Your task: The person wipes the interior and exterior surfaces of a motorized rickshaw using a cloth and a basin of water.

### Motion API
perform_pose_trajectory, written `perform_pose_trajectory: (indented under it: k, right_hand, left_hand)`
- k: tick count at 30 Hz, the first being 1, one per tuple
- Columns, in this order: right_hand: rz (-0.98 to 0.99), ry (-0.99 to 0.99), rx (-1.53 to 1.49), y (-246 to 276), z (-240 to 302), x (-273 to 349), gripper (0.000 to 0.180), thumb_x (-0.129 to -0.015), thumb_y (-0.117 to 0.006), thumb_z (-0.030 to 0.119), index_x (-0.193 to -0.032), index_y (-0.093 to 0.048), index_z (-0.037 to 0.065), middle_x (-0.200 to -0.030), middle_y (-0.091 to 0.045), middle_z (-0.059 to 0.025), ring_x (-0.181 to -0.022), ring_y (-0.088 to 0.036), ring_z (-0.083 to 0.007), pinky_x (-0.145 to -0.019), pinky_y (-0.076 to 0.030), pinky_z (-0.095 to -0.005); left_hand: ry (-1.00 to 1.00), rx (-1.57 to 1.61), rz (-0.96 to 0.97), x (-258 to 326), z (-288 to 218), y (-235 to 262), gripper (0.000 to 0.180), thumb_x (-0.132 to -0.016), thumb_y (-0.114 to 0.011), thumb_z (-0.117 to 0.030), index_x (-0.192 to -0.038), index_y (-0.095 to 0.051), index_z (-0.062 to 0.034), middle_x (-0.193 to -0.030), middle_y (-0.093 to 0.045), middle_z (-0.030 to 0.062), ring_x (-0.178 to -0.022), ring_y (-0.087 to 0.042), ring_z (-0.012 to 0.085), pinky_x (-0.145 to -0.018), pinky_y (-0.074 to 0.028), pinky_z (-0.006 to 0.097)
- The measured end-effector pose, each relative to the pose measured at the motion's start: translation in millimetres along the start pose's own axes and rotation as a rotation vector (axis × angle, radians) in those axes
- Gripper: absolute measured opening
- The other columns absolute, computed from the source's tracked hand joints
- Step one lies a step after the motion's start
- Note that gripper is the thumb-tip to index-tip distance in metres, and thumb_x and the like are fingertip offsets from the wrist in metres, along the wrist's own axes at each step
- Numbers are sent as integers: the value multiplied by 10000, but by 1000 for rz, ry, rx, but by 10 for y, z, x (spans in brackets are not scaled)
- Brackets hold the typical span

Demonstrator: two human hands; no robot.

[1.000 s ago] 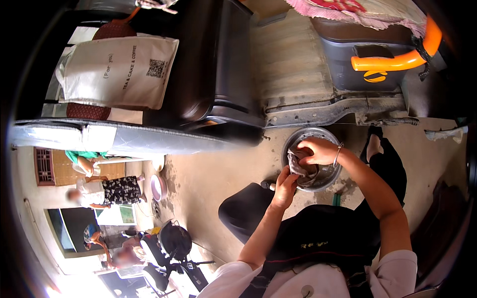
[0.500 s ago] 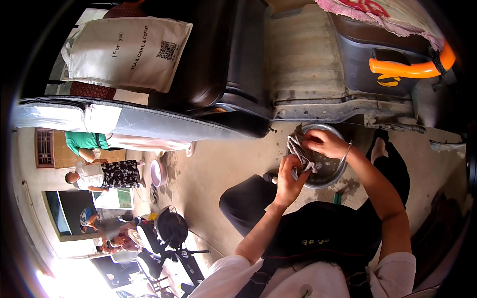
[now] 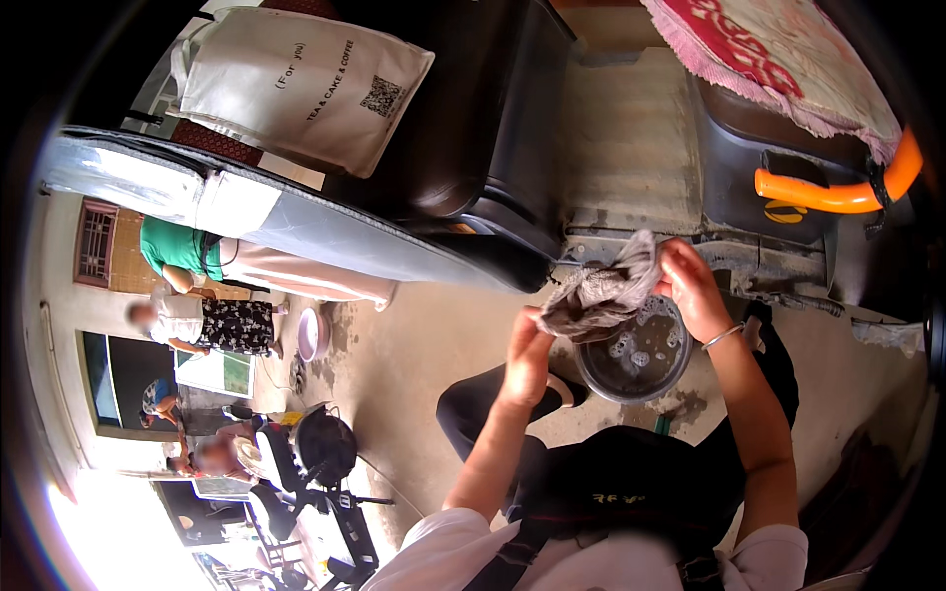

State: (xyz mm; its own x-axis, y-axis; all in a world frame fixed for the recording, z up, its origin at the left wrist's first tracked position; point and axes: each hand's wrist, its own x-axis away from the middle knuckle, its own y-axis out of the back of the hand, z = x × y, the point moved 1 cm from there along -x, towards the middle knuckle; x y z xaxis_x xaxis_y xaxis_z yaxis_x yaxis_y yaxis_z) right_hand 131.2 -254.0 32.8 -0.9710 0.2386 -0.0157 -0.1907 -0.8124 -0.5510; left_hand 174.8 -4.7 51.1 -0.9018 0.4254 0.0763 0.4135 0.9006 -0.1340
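A wet grey-brown cloth (image 3: 603,294) is stretched, crumpled, between my two hands. My left hand (image 3: 528,362) pinches its left end, and my right hand (image 3: 694,294) grips the right end, with a bracelet on that wrist. Both hands are raised above the floor near the vehicle's sill. Just below the cloth stands a round metal basin (image 3: 631,400) holding dark water with patches of suds. The cloth covers part of the basin's far rim.
Ahead is an open vehicle with a dark seat (image 3: 414,148), a step sill and an orange handle (image 3: 818,195). A pale printed bag (image 3: 305,89) lies at upper left. Several people, a pink basin (image 3: 313,335) and a scooter (image 3: 335,492) are at left.
The cloth has come up from the basin, spreading out from a twisted bunch. My hands have moved farther apart and forward. The view has shifted slightly.
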Motion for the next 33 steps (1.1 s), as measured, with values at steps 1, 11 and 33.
perform_pose_trajectory:
  k: [1, 11, 33]
  right_hand:
    - [-55, -69, -250, -49, 84, -23, 123, -978, -470, 200, -972, -517, 86, -879, -576, 13, -821, -605, -112, -718, -518, -290]
    - [-35, 6, -766, -30, 63, -353, 305, -980, -433, 290, -1184, -585, 122, -1135, -630, -9, -1039, -563, -163, -1004, -355, -390]
    - [782, 968, 1098, -2301, 160, -2869, 191, -855, -622, 277, -990, -678, 155, -1076, -639, -29, -1028, -584, -222, -905, -447, -379]
  left_hand:
    - [39, 166, 60, -18, -88, 77, 190, -939, -497, -72, -1128, -520, -64, -1135, -579, 50, -1078, -514, 167, -978, -371, 341]
    - [14, 348, 59, -128, -410, 589, 260, -892, -573, -152, -1135, -542, -65, -1286, -525, 165, -1180, -522, 267, -1045, -394, 438]
    - [148, -376, 139, -1162, 550, 1163, 146, -913, -527, -87, -1012, -585, 3, -917, -655, 126, -866, -646, 211, -768, -501, 307]
